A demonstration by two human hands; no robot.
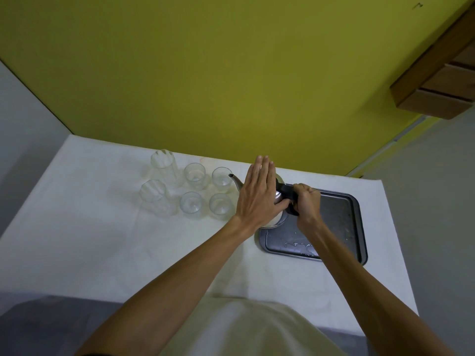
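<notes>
A steel kettle (279, 200) with a black handle (285, 188) stands at the left edge of a dark metal tray (341, 227). Its thin spout (235, 179) points left, its tip at the rim of the nearest short glass (221, 179). My left hand (259, 191) lies flat on the kettle's lid with straight fingers and hides most of the lid. My right hand (305, 201) grips the black handle from the right. Three more short glasses (194, 176) (190, 204) (220, 205) and two tall glasses (164, 167) (154, 197) stand to the left.
A white cloth covers the table (102, 253), which stands against a yellow-green wall (205, 86). Water drops lie on the tray's near side (300, 246). A wooden drawer unit (437, 83) hangs at the upper right.
</notes>
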